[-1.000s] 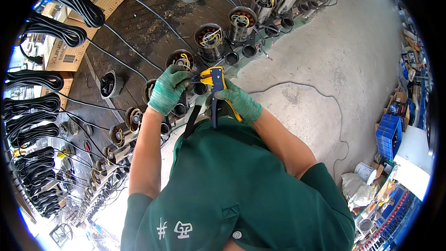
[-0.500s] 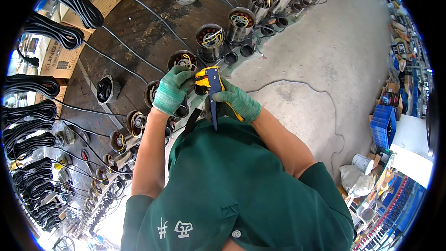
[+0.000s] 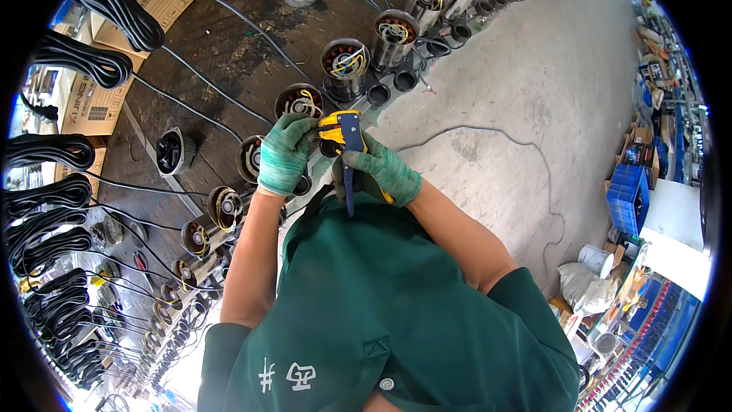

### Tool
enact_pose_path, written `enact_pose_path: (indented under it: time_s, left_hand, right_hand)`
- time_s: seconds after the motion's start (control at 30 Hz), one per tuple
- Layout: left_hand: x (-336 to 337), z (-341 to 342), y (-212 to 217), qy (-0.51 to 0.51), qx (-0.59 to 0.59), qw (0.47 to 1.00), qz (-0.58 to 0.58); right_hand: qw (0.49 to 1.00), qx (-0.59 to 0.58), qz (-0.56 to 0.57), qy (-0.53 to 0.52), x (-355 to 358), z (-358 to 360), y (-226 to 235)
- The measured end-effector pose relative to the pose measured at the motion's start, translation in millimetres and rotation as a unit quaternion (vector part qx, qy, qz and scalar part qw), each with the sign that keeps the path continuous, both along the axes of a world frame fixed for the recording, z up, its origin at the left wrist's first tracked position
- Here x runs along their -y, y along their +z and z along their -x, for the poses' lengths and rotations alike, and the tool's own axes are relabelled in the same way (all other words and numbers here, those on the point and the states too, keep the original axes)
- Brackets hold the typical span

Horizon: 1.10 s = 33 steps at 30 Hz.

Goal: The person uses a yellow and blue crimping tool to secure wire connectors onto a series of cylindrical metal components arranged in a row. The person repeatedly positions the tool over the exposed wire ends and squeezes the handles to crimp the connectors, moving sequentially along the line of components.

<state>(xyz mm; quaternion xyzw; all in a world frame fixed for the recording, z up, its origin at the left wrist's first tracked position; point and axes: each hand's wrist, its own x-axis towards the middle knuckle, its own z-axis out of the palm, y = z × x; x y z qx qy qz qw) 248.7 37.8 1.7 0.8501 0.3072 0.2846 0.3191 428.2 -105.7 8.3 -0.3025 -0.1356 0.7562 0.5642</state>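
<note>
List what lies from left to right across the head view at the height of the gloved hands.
Black cable coils → black round part on the bench → left hand → yellow and blue wire stripper → right hand → blue crates.

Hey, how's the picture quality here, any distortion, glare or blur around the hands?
Head view: strong fisheye, the row of motor housings bending toward the black rim; bright daylight washes out the concrete floor upper right; the left hand, right hand and yellow stripping tool stay sharp, without glare.

Knit gloves — plastic-handled stripper
</note>
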Motion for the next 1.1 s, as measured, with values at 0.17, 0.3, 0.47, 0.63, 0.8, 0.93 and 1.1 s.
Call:
enact_pose_path:
  time_s: [0.17,0.3,0.47,0.63,0.8,0.93,1.1]
  left_hand:
    - [-1,0,-2,-0.012,0.011,1.000,0.001]
    - [-4,0,-2,-0.041,0.009,0.999,-0.004]
    - [-3,-3,-2,-0.035,0.016,0.999,-0.012]
    - [-6,-4,-1,-0.037,0.022,0.998,-0.052]
    - [3,-15,-3,0.022,0.030,0.996,0.078]
    - [5,-23,-7,0.113,0.052,0.987,0.103]
    - [6,-33,2,0.195,0.060,0.965,0.166]
  right_hand:
    - [1.000,0.007,0.022,-0.010,3,2,-15]
    - [0.999,-0.018,0.029,0.015,7,-9,-41]
    - [0.992,-0.087,0.046,-0.078,8,2,4]
    - [0.992,-0.036,0.058,-0.104,18,-14,-17]
    - [0.992,0.007,0.066,-0.105,19,-12,-2]
    - [0.992,0.032,0.054,-0.112,19,-8,10]
    - [0.992,0.049,0.056,-0.101,19,-6,13]
